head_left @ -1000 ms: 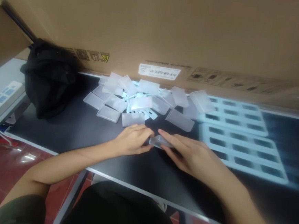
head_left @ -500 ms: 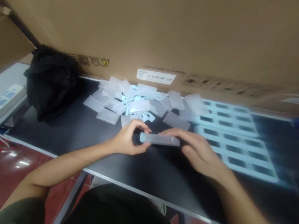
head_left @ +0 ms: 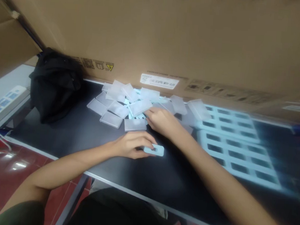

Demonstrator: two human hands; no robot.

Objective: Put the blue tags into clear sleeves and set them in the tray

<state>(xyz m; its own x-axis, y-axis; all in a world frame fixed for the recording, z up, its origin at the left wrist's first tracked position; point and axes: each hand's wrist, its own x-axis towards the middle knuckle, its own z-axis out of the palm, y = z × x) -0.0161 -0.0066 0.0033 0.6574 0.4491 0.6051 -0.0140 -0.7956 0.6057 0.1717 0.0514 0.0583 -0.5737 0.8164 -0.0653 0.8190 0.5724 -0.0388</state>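
Observation:
My left hand (head_left: 134, 144) is closed around a small light-blue piece (head_left: 159, 150), rectangular with rounded corners and a dark opening in its face. Fingers hide its left part, so I cannot tell whether a clear case is behind it. Farther back, my right hand (head_left: 162, 120) reaches into a pile of frosted plastic cases (head_left: 117, 109), its fingertips bent at the edge of one tilted case (head_left: 140, 107). What those fingertips pinch is hidden. Light-blue pieces (head_left: 139, 116) show among the cases.
Two light-blue trays with rectangular openings, a rear tray (head_left: 249, 136) and a front tray (head_left: 253, 179), lie on the black table (head_left: 85, 140) at right. A black bag (head_left: 54, 87) sits at left beside a white power strip (head_left: 9, 99). A large cardboard box (head_left: 171, 34) stands behind.
My right hand has left the frosted case held between both hands and moved back to the pile. My left hand has turned its piece so the light-blue face shows.

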